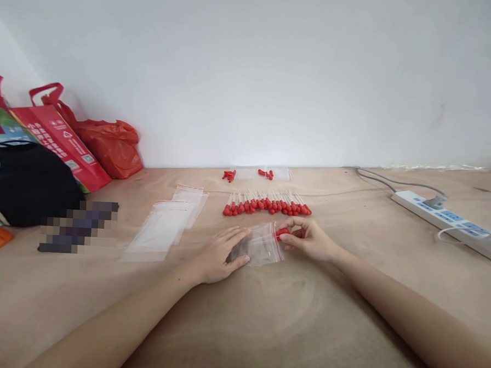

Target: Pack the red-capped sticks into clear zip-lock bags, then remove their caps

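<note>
A clear zip bag (pixel 265 245) with a red seal line lies flat in front of me, its mouth facing right. My left hand (pixel 223 254) rests on the bag's left end, palm down, with thumb and fingers spread apart. At the mouth, my right hand (pixel 308 239) pinches a small red-headed stick (pixel 283 232); its fingers partly hide it, and I cannot tell how far it reaches inside. Just beyond the hands, a row of pale sticks with red heads (pixel 267 206) lies side by side, heads toward me.
Several empty zip bags (pixel 161 223) lie to the left. Loose red pieces (pixel 229 175) and another clear bag (pixel 281 174) sit near the wall. A power strip (pixel 445 219) with cables is at right. Red bags (pixel 111 144), a black bag (pixel 31 184) and a blurred dark object (pixel 78 227) stand left.
</note>
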Demonstrator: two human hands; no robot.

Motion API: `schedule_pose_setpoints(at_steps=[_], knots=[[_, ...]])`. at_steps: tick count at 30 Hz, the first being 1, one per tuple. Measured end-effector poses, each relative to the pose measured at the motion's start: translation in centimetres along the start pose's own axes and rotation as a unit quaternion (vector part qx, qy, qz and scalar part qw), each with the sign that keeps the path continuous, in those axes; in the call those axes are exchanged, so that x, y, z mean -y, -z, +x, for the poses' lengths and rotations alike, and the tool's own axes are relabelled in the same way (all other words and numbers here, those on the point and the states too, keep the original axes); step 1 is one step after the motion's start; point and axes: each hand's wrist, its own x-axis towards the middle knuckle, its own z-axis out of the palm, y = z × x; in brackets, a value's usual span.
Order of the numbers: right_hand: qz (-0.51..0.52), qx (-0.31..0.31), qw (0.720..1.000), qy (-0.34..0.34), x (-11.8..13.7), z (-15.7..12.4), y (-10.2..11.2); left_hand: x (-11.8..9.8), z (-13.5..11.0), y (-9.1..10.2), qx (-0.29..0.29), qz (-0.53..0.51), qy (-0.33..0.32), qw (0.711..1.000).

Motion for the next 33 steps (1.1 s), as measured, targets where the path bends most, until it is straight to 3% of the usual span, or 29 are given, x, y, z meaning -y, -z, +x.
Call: schedule_pose_setpoints(at_steps=[5,9,12,16,19,21,23,26,33], knots=[[0.068,-0.044,0.996,-0.023,-0.3,0.6,3.8,0.1,-0.2,0.2,0.033,0.022,-0.012,0.999],[0.159,-0.164,0.973,-0.022,-0.3,1.5,6.0,0.3,-0.4,0.2,0.035,0.034,-0.012,0.999],[0.207,-0.229,0.951,0.004,0.0,2.6,6.4,0.1,-0.4,0.4,0.042,0.055,-0.011,0.998],[0.174,-0.244,0.953,0.037,-0.1,4.6,4.3,-0.8,-0.1,0.8,0.011,0.067,-0.047,0.997],[0.073,-0.232,0.965,0.098,-0.1,6.5,1.6,-1.5,-0.1,0.6,0.061,0.044,-0.106,0.992],[-0.034,-0.22,0.965,0.141,0.0,7.7,-0.1,-1.7,-0.3,0.3,0.105,0.042,-0.106,0.988],[-0.159,-0.201,0.949,0.184,0.2,8.7,-1.6,-1.6,-0.8,0.3,0.11,0.058,-0.06,0.99],[-0.31,-0.162,0.907,0.235,0.4,9.9,-3.3,-1.1,-1.6,0.7,0.059,0.101,0.038,0.992],[-0.408,-0.099,0.872,0.252,0.0,10.7,-5.7,2.5,-1.3,3.1,-0.053,0.146,0.211,0.965]])
